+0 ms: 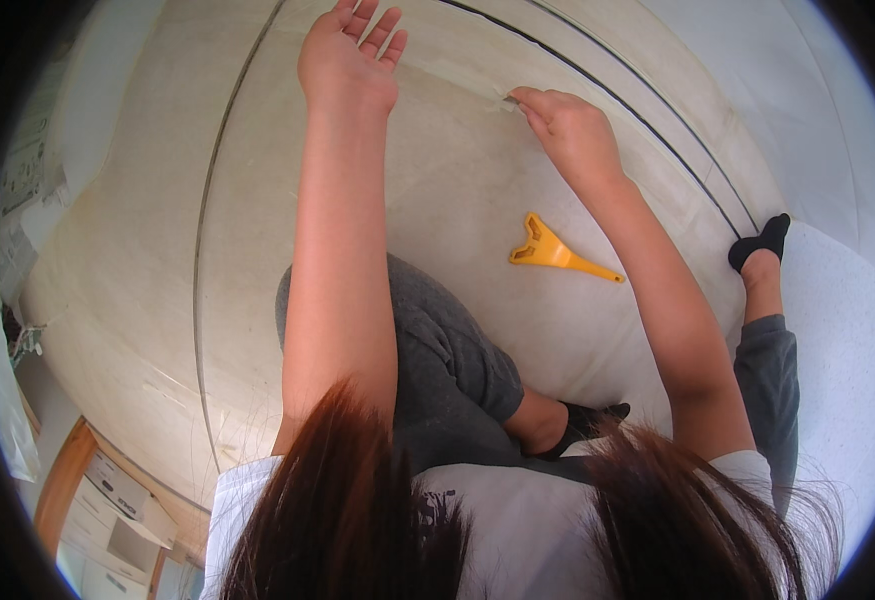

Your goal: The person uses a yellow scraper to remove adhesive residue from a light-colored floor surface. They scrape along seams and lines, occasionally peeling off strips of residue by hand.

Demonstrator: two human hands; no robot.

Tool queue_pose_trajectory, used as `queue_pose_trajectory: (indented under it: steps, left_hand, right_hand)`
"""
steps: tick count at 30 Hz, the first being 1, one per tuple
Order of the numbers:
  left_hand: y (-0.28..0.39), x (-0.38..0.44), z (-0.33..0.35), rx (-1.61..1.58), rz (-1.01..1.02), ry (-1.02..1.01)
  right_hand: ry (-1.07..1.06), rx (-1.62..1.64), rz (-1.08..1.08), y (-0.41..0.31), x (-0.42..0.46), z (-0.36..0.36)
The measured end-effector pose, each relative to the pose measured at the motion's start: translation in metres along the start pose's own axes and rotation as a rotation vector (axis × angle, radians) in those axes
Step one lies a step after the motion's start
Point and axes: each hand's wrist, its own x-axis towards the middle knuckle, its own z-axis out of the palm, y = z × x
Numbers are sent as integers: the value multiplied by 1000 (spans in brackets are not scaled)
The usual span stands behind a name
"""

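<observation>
My right hand (576, 127) pinches a small dark, flat piece (511, 100) between thumb and fingertips, close to the pale, stained sheet. Whitish, film-like scraps show beside that piece; its exact kind is unclear. My left hand (355, 56) is raised at the top, palm up, with its fingers apart and nothing in it. Between my right forearm and my bent knee, a yellow plastic tool (553, 250) with a forked head and a narrow handle lies on the pale surface (445, 172).
Dark lines (201, 225) cross the pale surface on the left and upper right. My black-socked feet (764, 240) rest on the right and near the lower middle. White cabinets with a wooden frame (62, 487) stand at the lower left, below clear plastic sheeting (13, 420).
</observation>
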Motion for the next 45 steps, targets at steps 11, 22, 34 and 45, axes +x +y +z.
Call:
queue_pose_trajectory:
  steps: [11, 22, 34, 45]
  left_hand:
    - [0, 1, 0, 0, 4, 11]
    - [-10, 0, 2, 233, 59, -101]
    - [-100, -28, -8, 1514, 582, -577]
    - [-107, -9, -16, 1409, 730, -454]
  right_hand:
    - [7, -16, -14, 8, -9, -3]
    - [67, 261, 173, 9, -16, -8]
    - [529, 841, 626, 38, -43, 25]
    - [556, 717, 579, 34, -40, 26]
